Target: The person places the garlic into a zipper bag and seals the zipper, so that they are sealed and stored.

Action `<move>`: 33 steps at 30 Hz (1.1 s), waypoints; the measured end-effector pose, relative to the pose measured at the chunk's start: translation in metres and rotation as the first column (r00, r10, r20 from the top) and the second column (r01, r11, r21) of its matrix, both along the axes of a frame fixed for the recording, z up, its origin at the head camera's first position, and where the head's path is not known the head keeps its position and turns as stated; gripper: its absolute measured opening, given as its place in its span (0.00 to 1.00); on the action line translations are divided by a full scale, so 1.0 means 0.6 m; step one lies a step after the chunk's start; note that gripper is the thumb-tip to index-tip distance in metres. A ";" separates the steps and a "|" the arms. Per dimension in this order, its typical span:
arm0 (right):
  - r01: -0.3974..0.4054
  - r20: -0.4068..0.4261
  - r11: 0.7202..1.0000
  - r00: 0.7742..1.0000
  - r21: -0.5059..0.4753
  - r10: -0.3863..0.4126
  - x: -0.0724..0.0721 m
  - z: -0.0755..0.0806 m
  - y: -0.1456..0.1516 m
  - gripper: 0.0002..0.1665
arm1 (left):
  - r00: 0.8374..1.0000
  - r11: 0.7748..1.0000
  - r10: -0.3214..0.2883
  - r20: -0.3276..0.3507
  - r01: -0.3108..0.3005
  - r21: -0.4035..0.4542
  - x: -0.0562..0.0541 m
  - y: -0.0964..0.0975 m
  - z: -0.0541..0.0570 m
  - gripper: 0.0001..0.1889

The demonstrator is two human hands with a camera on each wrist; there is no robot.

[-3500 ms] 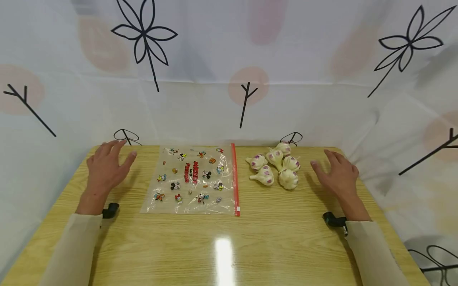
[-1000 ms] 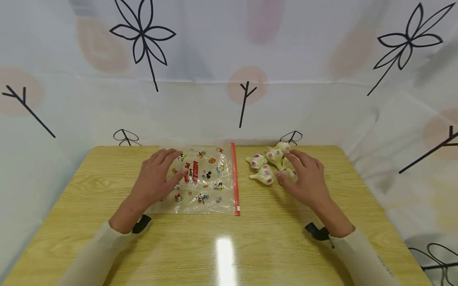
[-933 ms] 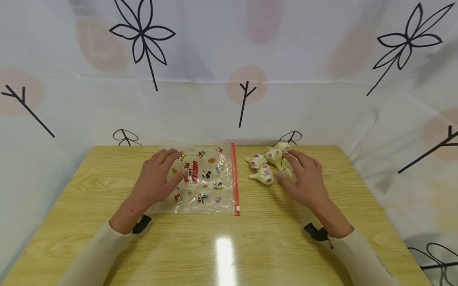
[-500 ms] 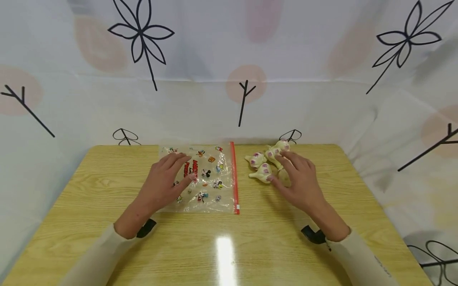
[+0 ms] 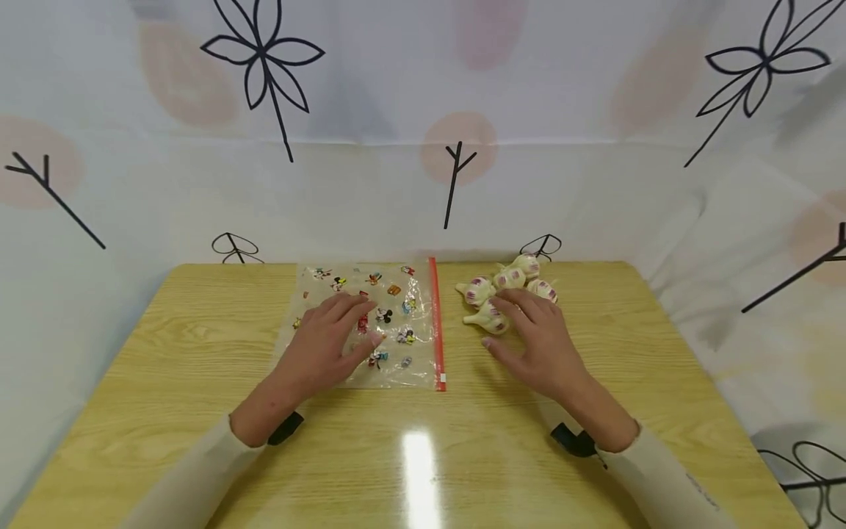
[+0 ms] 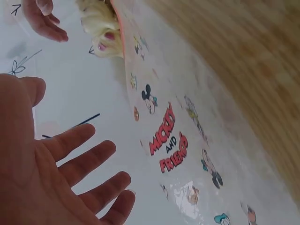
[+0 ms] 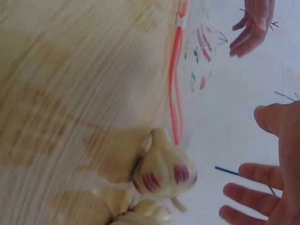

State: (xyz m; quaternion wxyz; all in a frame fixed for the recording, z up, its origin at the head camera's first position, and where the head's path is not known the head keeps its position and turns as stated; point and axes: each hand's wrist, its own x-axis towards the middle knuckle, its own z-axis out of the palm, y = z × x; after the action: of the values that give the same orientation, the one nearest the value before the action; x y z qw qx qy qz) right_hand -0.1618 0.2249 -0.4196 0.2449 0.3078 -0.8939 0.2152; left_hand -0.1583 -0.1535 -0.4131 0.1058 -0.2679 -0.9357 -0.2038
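A clear zip bag (image 5: 416, 367) printed with cartoon figures and the words "Mickey and Friends" lies flat on the table, its red slider edge to the right. Above it hovers my left hand (image 5: 324, 342), fingers spread and apart from the bag in the left wrist view. Right of the bag sits a cluster of several garlic bulbs (image 5: 477, 291), white with purple patches. My right hand (image 5: 538, 342) is held over the near side of the cluster, hiding part of it. In the right wrist view its fingers are extended, holding nothing, apart from the nearest garlic bulb (image 7: 164, 171).
The wooden table (image 5: 330, 470) has a bright light reflection near its front. A patterned white cloth (image 5: 370, 198) hangs close behind the table's back edge and along the sides. Each wrist wears a black camera mount (image 5: 573, 441).
Both hands have moved inward from the table's sides, the left over the bag and the right over the garlic. In the last half second they drift slightly closer together. Bag and bulbs stay put.
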 end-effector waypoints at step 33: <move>-0.248 0.281 0.957 0.939 0.148 0.200 0.009 -0.034 -0.045 0.33 | 0.993 0.987 -0.115 -0.011 0.113 -0.112 0.027 0.047 -0.039 0.25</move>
State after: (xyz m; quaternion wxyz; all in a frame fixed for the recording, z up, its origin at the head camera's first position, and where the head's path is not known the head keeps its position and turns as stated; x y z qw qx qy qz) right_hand -0.1565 0.1980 -0.4400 0.0690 0.3976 -0.8932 0.1984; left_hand -0.1419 -0.1251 -0.4366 0.0869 -0.3282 -0.9278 -0.1550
